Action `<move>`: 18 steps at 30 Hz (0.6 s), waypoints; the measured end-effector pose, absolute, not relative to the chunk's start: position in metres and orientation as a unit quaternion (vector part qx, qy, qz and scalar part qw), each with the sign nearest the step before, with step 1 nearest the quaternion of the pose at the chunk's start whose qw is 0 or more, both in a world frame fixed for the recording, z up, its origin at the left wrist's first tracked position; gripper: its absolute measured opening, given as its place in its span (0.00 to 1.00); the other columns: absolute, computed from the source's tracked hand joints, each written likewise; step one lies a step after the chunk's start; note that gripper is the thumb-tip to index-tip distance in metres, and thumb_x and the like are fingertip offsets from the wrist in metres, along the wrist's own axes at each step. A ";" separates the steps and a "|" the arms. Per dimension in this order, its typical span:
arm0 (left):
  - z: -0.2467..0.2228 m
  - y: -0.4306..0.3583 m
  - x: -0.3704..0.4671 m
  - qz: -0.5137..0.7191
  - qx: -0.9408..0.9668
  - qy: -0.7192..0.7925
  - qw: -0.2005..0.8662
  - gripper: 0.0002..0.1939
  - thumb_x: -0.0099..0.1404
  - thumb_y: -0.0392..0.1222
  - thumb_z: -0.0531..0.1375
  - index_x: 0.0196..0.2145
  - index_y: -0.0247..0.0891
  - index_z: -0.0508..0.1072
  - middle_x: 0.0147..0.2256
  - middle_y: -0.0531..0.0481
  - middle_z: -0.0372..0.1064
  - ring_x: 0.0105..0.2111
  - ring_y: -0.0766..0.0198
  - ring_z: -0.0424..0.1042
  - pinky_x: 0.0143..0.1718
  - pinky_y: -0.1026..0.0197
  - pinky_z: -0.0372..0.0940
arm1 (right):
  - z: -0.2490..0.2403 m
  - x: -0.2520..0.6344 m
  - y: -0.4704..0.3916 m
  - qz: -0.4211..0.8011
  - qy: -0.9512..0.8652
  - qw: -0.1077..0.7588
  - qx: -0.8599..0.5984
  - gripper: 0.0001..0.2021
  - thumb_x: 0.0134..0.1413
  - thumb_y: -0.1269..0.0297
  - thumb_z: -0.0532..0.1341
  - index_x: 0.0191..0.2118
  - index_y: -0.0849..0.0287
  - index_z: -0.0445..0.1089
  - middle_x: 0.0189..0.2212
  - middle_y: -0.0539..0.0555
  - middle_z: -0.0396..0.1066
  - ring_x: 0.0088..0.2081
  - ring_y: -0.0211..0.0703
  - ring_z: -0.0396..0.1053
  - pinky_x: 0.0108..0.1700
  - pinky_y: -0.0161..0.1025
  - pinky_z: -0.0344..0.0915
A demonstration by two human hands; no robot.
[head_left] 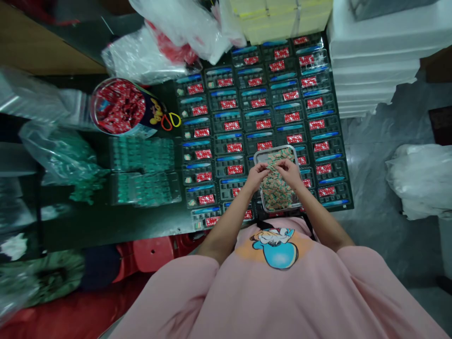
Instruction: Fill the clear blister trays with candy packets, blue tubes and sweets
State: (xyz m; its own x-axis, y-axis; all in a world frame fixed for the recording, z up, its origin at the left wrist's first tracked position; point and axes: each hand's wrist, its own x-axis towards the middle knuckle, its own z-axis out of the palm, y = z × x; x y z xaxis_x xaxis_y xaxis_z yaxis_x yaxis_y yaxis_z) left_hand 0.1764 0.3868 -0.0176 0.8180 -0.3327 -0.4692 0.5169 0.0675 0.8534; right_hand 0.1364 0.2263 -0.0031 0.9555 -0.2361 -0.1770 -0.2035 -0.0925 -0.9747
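Observation:
A clear plastic tub [274, 149] full of small beige-and-green pieces [278, 194] rests over the packed trays, close to my body. Above its far half my left hand [258, 176] is closed in a pinch, with its fingertips near those of the other hand. My right hand [288, 173] also pinches, coming in from the right. Whatever sits between the fingertips is too small to make out. Around the tub lie rows of black compartment trays [259, 113], each with a blue pen [227, 114] and a red patterned packet [232, 125]. Some left-column trays also hold a small pale piece.
Left of the trays stand a round container [106, 128] of red packets, scissors [171, 121] and green stacked pieces [143, 155]. Plastic bags [148, 52] lie at the back. White foam stacks [367, 61] rise at the right. Red stools [153, 254] stand below the table edge.

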 end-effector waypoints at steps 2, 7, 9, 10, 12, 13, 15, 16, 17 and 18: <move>-0.016 0.385 0.172 -0.291 0.600 0.092 0.740 0.15 0.48 0.40 0.66 0.34 0.37 0.70 0.30 0.53 0.71 0.30 0.66 0.71 0.36 0.62 0.65 | -0.003 0.134 0.230 -0.031 0.174 0.674 -0.717 0.13 0.50 0.52 0.62 0.33 0.58 0.67 0.29 0.50 0.70 0.32 0.39 0.68 0.37 0.36 0.66; -0.012 0.384 0.167 -0.278 0.593 0.100 0.749 0.14 0.49 0.40 0.65 0.34 0.38 0.69 0.30 0.55 0.70 0.31 0.67 0.71 0.36 0.63 0.65 | -0.009 0.128 0.225 -0.038 0.213 0.660 -0.719 0.12 0.52 0.55 0.59 0.35 0.58 0.65 0.30 0.50 0.69 0.32 0.39 0.67 0.37 0.37 0.66; -0.010 0.386 0.167 -0.258 0.610 0.086 0.744 0.13 0.49 0.39 0.65 0.33 0.38 0.69 0.30 0.55 0.70 0.31 0.67 0.70 0.37 0.62 0.65 | -0.008 0.126 0.219 -0.010 0.182 0.625 -0.759 0.11 0.52 0.57 0.60 0.36 0.59 0.68 0.32 0.52 0.70 0.34 0.40 0.67 0.38 0.38 0.66; -0.009 0.388 0.167 -0.246 0.619 0.078 0.742 0.12 0.49 0.39 0.65 0.33 0.38 0.70 0.30 0.54 0.70 0.32 0.67 0.70 0.38 0.62 0.65 | -0.006 0.125 0.217 -0.003 0.163 0.605 -0.779 0.11 0.52 0.58 0.60 0.37 0.59 0.69 0.34 0.53 0.71 0.35 0.41 0.68 0.38 0.38 0.66; -0.006 0.390 0.166 -0.230 0.635 0.062 0.735 0.12 0.49 0.40 0.66 0.32 0.37 0.71 0.31 0.54 0.71 0.33 0.66 0.71 0.41 0.61 0.65 | 0.001 0.121 0.217 -0.007 0.132 0.580 -0.804 0.11 0.53 0.60 0.59 0.41 0.59 0.71 0.38 0.55 0.72 0.38 0.42 0.68 0.38 0.38 0.66; -0.004 0.391 0.166 -0.224 0.643 0.054 0.731 0.12 0.49 0.41 0.66 0.33 0.38 0.71 0.32 0.53 0.71 0.34 0.66 0.71 0.42 0.60 0.65 | 0.005 0.120 0.218 -0.014 0.118 0.577 -0.808 0.11 0.54 0.61 0.59 0.42 0.58 0.71 0.39 0.55 0.72 0.39 0.42 0.68 0.38 0.38 0.66; 0.000 0.392 0.165 -0.217 0.656 0.039 0.721 0.13 0.50 0.42 0.67 0.33 0.38 0.72 0.33 0.52 0.72 0.35 0.64 0.71 0.44 0.59 0.65 | 0.015 0.116 0.222 -0.026 0.091 0.580 -0.809 0.10 0.55 0.61 0.59 0.41 0.57 0.72 0.37 0.54 0.73 0.38 0.42 0.69 0.38 0.38 0.66; 0.002 0.392 0.164 -0.216 0.660 0.031 0.719 0.13 0.50 0.42 0.67 0.34 0.38 0.72 0.33 0.52 0.72 0.36 0.64 0.71 0.44 0.58 0.65 | 0.020 0.115 0.225 -0.033 0.079 0.580 -0.810 0.09 0.56 0.62 0.59 0.41 0.57 0.72 0.37 0.53 0.73 0.38 0.41 0.69 0.39 0.38 0.66; 0.003 0.392 0.163 -0.213 0.662 0.025 0.718 0.12 0.51 0.42 0.66 0.34 0.38 0.72 0.33 0.52 0.73 0.36 0.64 0.71 0.44 0.58 0.65 | 0.024 0.113 0.227 -0.040 0.068 0.578 -0.812 0.09 0.56 0.62 0.59 0.41 0.57 0.73 0.37 0.53 0.73 0.38 0.41 0.69 0.39 0.38 0.65; 0.005 0.392 0.162 -0.210 0.662 0.021 0.719 0.12 0.51 0.42 0.66 0.34 0.38 0.72 0.34 0.51 0.73 0.36 0.64 0.71 0.44 0.58 0.65 | 0.027 0.112 0.229 -0.046 0.060 0.576 -0.814 0.09 0.56 0.62 0.60 0.41 0.57 0.73 0.37 0.53 0.73 0.38 0.42 0.69 0.39 0.38 0.66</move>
State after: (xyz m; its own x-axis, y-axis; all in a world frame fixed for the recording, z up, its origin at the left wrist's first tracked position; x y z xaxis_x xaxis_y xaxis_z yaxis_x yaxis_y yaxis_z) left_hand 0.1625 0.3918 0.0051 0.9106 -0.2755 -0.3081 0.3300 0.0359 0.9433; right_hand 0.1119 0.2294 0.0266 0.9885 -0.1509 0.0059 -0.0446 -0.3293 -0.9432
